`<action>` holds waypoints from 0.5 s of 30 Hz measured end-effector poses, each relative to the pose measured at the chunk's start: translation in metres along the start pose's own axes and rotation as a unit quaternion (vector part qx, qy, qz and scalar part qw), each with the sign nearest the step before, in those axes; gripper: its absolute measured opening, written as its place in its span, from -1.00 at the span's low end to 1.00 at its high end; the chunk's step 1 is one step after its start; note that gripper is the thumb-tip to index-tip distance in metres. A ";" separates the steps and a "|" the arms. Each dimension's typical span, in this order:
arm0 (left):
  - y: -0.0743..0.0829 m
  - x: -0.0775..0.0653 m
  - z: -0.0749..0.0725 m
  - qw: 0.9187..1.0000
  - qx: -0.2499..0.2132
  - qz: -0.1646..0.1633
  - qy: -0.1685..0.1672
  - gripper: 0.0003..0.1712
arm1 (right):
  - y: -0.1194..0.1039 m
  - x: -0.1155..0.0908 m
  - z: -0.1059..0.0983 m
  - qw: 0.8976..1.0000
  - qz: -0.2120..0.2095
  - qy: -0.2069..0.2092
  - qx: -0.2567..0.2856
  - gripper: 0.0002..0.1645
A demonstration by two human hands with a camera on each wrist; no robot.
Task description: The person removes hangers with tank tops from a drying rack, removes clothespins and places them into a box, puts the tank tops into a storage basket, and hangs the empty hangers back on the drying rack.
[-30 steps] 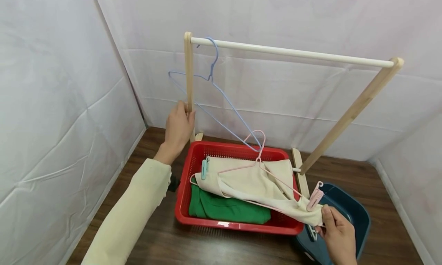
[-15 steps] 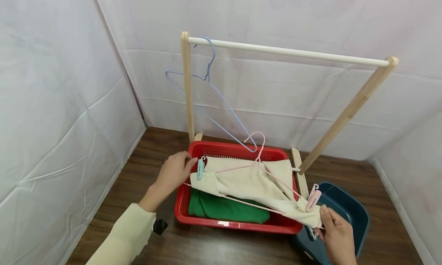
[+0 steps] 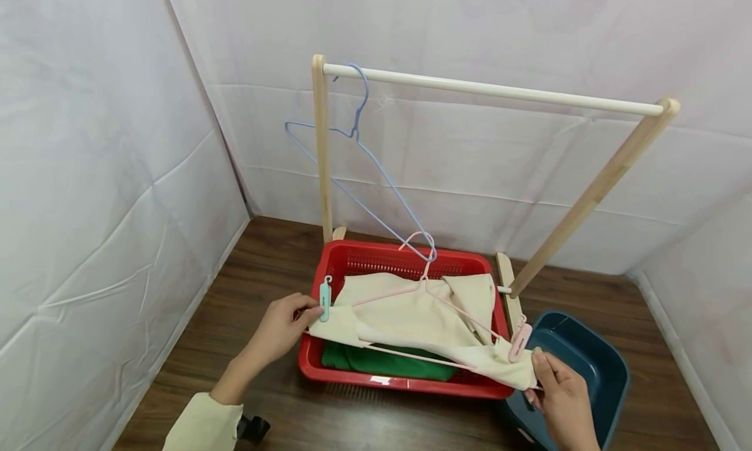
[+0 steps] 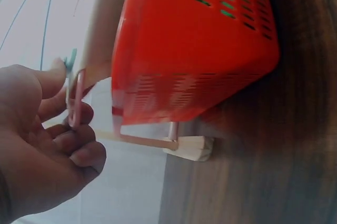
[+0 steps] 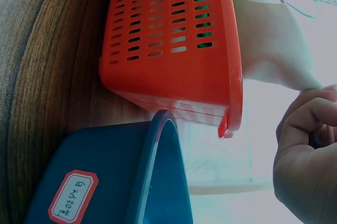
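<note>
The cream garment (image 3: 405,314) is located above and partly inside the red basket (image 3: 411,386), with its front edge folded over the lower bar of the pink hanger (image 3: 423,281). The left end of the bar is held by the left hand (image 3: 288,320): the fingers are curled about the hanger end, and the thumb is placed at the teal clip (image 3: 325,299). The right end of the garment is pinched between the thumb and fingers of the right hand (image 3: 566,399). Near that hand, the pink clip (image 3: 519,342) is fitted to the fabric. Both clips are tilted, with their hooks pointed upward.

The green cloth (image 3: 388,365) is laid in the basket, beneath the garment and partly covered by it. The blue basin (image 3: 599,359) is positioned just beside the basket, at its right end; a red-bordered label (image 5: 72,196) is fixed to its outer wall. At the rear, a white rod (image 3: 493,90) is supported by two wooden posts. The blue hanger (image 3: 356,132) is hooked over the rod near the left post; its lower corner is seen across the pink hanger's hook. All is set on a dark wooden floor (image 3: 270,255).
</note>
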State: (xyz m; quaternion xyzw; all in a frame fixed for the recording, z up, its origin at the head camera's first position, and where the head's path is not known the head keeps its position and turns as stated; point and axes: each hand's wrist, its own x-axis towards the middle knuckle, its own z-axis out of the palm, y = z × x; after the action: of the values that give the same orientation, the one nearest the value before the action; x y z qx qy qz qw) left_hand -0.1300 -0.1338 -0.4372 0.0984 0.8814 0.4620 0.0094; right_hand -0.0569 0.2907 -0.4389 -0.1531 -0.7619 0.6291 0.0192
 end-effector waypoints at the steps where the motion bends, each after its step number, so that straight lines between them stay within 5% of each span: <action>1: -0.002 -0.003 0.000 1.000 -0.007 0.000 0.001 -0.84 | -0.001 0.001 0.001 1.000 -0.001 -0.002 -0.006 -0.43; 9: -0.014 -0.018 -0.002 0.999 -0.052 0.010 0.002 -0.94 | -0.009 0.010 0.004 0.996 -0.005 -0.030 -0.089 -0.42; 15: -0.020 -0.027 -0.003 0.996 -0.089 0.009 -0.007 -0.90 | -0.014 0.019 0.003 0.976 -0.038 -0.046 -0.210 -0.45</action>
State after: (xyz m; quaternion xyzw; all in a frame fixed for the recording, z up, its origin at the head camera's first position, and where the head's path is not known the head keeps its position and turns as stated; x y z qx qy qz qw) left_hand -0.1067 -0.1523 -0.4543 0.1081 0.8355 0.5383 0.0199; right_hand -0.0788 0.2909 -0.4291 -0.0961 -0.8822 0.4603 -0.0246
